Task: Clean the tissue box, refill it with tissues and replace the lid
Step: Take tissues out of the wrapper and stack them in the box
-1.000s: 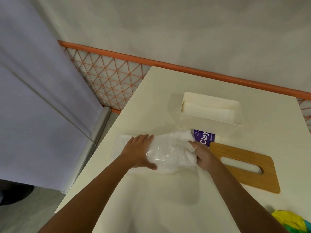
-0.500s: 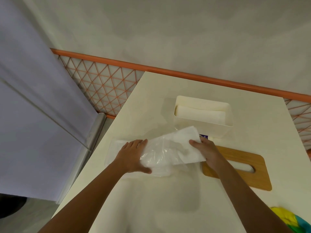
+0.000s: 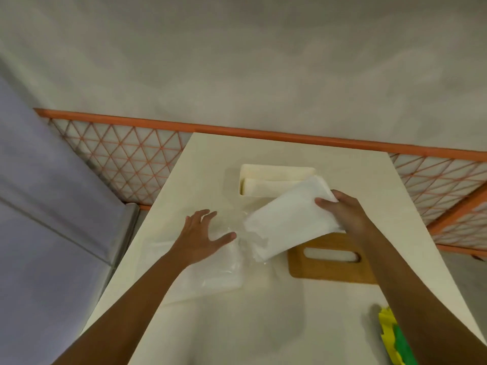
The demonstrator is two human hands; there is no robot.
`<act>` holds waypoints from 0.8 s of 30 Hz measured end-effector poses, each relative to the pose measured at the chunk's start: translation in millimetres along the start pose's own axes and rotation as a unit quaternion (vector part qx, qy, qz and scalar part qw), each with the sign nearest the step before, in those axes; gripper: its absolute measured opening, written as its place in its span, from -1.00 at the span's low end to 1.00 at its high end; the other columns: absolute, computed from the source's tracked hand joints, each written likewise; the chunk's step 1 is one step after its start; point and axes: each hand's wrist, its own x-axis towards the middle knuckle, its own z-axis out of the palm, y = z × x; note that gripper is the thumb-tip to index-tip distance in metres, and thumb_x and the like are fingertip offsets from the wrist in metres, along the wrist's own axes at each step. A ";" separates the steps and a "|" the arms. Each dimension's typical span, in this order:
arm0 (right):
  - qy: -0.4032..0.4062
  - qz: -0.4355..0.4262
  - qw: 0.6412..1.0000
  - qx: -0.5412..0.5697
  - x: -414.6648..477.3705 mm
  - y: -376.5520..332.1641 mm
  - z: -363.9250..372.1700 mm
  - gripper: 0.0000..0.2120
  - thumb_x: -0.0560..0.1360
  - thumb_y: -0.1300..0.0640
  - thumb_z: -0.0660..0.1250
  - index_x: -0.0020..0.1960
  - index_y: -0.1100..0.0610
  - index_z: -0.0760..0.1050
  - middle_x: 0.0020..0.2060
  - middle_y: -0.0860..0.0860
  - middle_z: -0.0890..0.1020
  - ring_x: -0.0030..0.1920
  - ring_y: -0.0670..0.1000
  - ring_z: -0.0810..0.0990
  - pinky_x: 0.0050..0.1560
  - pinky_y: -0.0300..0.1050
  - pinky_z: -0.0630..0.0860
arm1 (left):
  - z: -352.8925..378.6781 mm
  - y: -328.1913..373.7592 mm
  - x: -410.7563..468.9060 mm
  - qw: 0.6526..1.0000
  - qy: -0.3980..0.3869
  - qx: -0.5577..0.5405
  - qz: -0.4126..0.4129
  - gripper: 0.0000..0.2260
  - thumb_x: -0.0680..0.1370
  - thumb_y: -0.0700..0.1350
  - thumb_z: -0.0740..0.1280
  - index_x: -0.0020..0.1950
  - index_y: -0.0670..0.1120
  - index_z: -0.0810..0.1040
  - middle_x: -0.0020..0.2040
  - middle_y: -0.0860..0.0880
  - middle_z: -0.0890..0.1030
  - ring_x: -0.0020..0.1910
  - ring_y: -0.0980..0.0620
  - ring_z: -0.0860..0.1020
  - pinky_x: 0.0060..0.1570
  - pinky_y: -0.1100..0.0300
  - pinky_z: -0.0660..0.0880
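As the right hand [image 3: 345,214] grips the tissues [image 3: 287,219] by one end, left hand [image 3: 203,233] released, they may snag the box [image 3: 276,167].

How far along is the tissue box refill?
Done: the tissue stack is out of its clear wrapper, which lies by the open left hand. In hand: the right hand has the stack in its grip, by the open tissue box. Left: drop it in, then fit the wooden lid, lying on the table.

Dim warm light, soft shadows, edge distortion.
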 end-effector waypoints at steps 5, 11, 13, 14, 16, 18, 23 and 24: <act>0.023 -0.035 0.998 0.041 -1.3 -23.0 -19.6 -0.84 0.46 0.12 0.35 0.04 0.05 0.52 -0.02 0.02 0.60 0.05 0.10 0.56 0.17 0.05 0.49 | 0.2 55.6 20.5 0.971 -0.005 -0.237 -0.036 -0.42 0.51 0.11 0.32 0.48 -0.01 0.23 0.44 -0.02 0.26 0.43 0.00 0.25 0.37 0.12 0.27; 0.022 -0.041 0.991 0.127 0.7 -38.5 -35.1 -0.82 0.47 0.15 0.35 0.07 0.08 0.53 0.04 0.07 0.63 0.05 0.11 0.59 0.09 0.00 0.54 | 8.9 100.2 44.0 0.878 -0.084 -0.457 -0.117 -0.33 0.32 0.16 0.41 0.37 -0.02 0.36 0.27 -0.03 0.50 0.21 -0.05 0.51 0.25 0.09 0.42; 0.016 -0.033 0.988 0.150 3.3 -37.3 -35.2 -0.78 0.47 0.15 0.35 0.12 0.10 0.51 0.04 0.07 0.63 0.05 0.09 0.59 0.04 -0.04 0.55 | 9.9 110.5 46.5 0.842 -0.107 -0.517 -0.115 -0.55 0.42 0.03 0.38 0.27 -0.04 0.43 0.21 -0.07 0.55 0.15 -0.08 0.55 0.13 0.05 0.50; 0.009 -0.024 0.987 0.157 5.0 -35.6 -34.3 -0.76 0.48 0.14 0.35 0.14 0.10 0.49 0.03 0.06 0.62 0.04 0.08 0.59 0.01 -0.06 0.55 | 10.3 113.0 49.3 0.826 -0.113 -0.540 -0.116 -0.58 0.43 -0.02 0.37 0.26 -0.05 0.45 0.21 -0.09 0.57 0.16 -0.10 0.56 0.08 0.04 0.51; -0.017 0.000 0.986 0.164 8.5 -30.1 -31.7 -0.73 0.47 0.14 0.35 0.16 0.11 0.46 0.02 0.04 0.62 0.04 0.06 0.59 -0.01 -0.09 0.54 | 8.3 116.5 54.3 0.822 -0.104 -0.548 -0.115 -0.57 0.39 -0.05 0.36 0.26 -0.06 0.47 0.22 -0.11 0.57 0.18 -0.13 0.55 0.04 0.04 0.52; -0.040 0.016 0.988 0.149 13.6 -24.1 -28.6 -0.71 0.47 0.13 0.36 0.17 0.12 0.46 0.03 0.04 0.63 0.06 0.05 0.59 0.04 -0.09 0.52 | 4.3 117.1 60.3 0.839 -0.069 -0.526 -0.116 -0.58 0.38 -0.08 0.34 0.24 -0.06 0.45 0.19 -0.12 0.56 0.15 -0.14 0.54 -0.01 0.05 0.51; -0.054 0.027 0.991 0.119 34.9 -19.2 -21.1 -0.69 0.48 0.17 0.35 0.21 0.14 0.47 0.05 0.03 0.62 0.06 0.05 0.59 0.13 -0.05 0.51 | -6.5 112.2 81.1 0.885 0.002 -0.457 -0.089 -0.62 0.54 -0.23 0.18 0.36 -0.08 0.35 0.24 -0.10 0.51 0.17 -0.12 0.49 0.07 0.04 0.46; -0.048 0.024 0.993 0.108 41.3 -20.1 -18.9 -0.66 0.47 0.18 0.36 0.24 0.17 0.46 0.09 0.05 0.61 0.10 0.08 0.59 0.19 0.01 0.50 | -9.2 112.6 85.9 0.894 0.016 -0.441 -0.075 -0.62 0.54 -0.24 0.17 0.36 -0.08 0.35 0.23 -0.09 0.51 0.16 -0.10 0.49 0.07 0.06 0.46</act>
